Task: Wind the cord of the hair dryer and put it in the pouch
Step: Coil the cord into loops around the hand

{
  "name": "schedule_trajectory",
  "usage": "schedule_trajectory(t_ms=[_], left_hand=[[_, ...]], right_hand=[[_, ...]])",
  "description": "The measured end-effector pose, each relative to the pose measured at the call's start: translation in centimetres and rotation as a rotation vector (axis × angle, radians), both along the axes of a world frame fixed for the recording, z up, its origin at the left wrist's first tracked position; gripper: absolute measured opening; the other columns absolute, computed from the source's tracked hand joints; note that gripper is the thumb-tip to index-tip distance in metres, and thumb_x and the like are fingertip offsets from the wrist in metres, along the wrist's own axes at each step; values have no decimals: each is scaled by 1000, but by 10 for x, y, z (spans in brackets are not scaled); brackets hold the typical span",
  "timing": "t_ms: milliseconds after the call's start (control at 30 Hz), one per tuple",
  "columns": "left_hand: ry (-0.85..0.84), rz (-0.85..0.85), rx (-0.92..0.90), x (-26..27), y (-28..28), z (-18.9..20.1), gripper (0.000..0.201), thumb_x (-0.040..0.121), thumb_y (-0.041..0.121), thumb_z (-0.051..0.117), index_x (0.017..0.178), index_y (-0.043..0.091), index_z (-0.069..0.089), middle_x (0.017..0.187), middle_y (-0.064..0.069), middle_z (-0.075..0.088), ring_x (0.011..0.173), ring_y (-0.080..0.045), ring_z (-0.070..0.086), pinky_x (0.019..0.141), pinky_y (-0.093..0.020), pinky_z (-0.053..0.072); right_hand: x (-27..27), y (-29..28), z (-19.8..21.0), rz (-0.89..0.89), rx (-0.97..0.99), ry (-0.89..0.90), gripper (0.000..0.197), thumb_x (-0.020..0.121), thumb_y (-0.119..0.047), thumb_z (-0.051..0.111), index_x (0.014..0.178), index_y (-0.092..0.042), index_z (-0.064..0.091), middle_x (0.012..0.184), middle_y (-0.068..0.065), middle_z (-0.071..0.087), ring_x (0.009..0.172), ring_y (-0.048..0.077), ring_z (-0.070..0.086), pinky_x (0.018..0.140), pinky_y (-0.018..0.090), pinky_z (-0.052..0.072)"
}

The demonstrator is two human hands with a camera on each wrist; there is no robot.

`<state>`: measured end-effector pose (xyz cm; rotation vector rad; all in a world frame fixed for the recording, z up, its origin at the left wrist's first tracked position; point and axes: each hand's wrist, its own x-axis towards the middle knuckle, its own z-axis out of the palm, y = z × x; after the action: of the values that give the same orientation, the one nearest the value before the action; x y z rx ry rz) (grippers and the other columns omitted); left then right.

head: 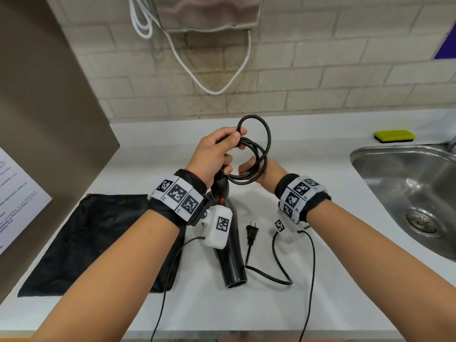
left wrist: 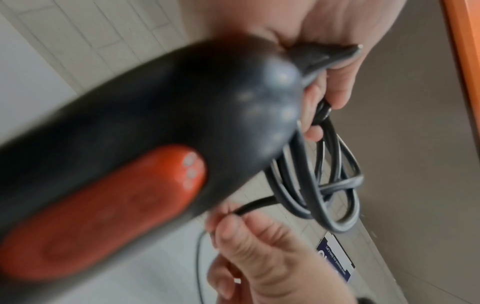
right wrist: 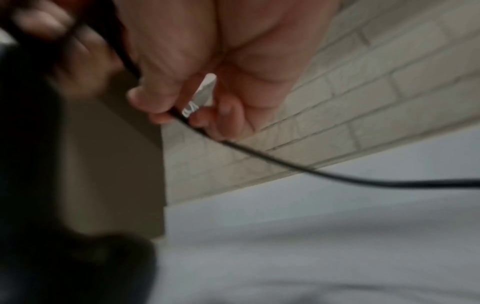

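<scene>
Left hand (head: 217,154) clamps cord coils (head: 254,154) against the hair dryer (head: 229,243) handle, above the counter (head: 345,255). Right hand (head: 256,171) pinches the free cord. Feed even loops; plug (head: 251,233) trails last. Pouch (head: 98,238) lies left.

My left grip (head: 217,154) is raised, fingers curled and thumb pressed over what it holds. My right grip (head: 256,172) sits just beside it, lower, thumb and fingertips (right wrist: 153,105) pinched together, both forearms reaching forward.
</scene>
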<state>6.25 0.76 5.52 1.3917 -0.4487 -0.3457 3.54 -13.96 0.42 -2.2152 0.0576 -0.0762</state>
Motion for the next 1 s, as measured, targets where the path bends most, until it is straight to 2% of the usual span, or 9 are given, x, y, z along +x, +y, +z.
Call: schedule_trajectory(t_ms=[67,267,367,433,533,600,733,900,1000], left_hand=[[13,10,3,1,1,1,19,98,17,46,94,13,64,70,-1,55,37,-5,22,36,-18,26],[21,1,77,-4,-11,2,23,97,20,48,99,1,60,65,-1,53,37,-7,23,36,-17,26],[13,-12,94,-7,-20,3,22,97,20,49,99,2,61,64,-1,53,38,-7,23,35,-18,26],[7,-16,90,-7,-21,3,21,97,20,49,98,3,62,64,-1,53,38,-7,23,36,-18,26],[-3,-14,88,-6,-22,2,20,97,19,49,96,6,63,64,-1,54,38,-6,24,36,-18,26],[-8,-8,91,-6,-23,2,21,97,20,49,98,4,62,65,-2,54,37,-6,24,35,-18,27],[-32,-1,82,-6,-21,1,20,97,22,48,89,10,62,65,-1,54,38,-7,25,36,-18,28],[-28,10,76,-6,-13,2,21,98,23,47,87,12,61,67,-2,53,38,-7,26,37,-19,28],[-31,15,80,-6,-12,3,21,98,23,46,86,12,60,67,-2,52,39,-7,25,36,-19,28]], right_hand=[[3,-17,-11,-145,5,-30,22,88,-5,57,108,-2,65,108,16,64,92,21,55,82,23,41],[7,-57,-24,-461,-1,111,27,89,-18,58,111,-4,65,103,13,66,86,18,53,80,21,37],[6,-61,-16,-397,-129,256,25,88,-17,60,109,-7,67,108,11,67,90,21,57,79,21,38],[4,-60,-4,-361,-207,187,23,90,-11,53,107,-10,68,113,8,66,102,22,59,80,18,37],[-4,-48,23,-299,46,-165,25,94,-8,44,106,-8,65,103,9,67,84,8,60,81,20,46],[-11,-35,43,-221,229,-296,25,96,-10,40,100,-6,65,81,3,65,63,-2,55,60,13,45],[-21,-17,59,-156,361,-337,17,94,-11,48,87,-8,64,65,-5,55,56,-1,51,54,12,40],[-26,-14,59,-52,512,-225,17,93,-18,51,89,-18,67,73,-6,62,77,11,59,72,25,46],[-26,-10,63,-33,540,-264,14,89,-4,54,98,-4,65,59,-14,66,60,-5,60,60,11,45]])
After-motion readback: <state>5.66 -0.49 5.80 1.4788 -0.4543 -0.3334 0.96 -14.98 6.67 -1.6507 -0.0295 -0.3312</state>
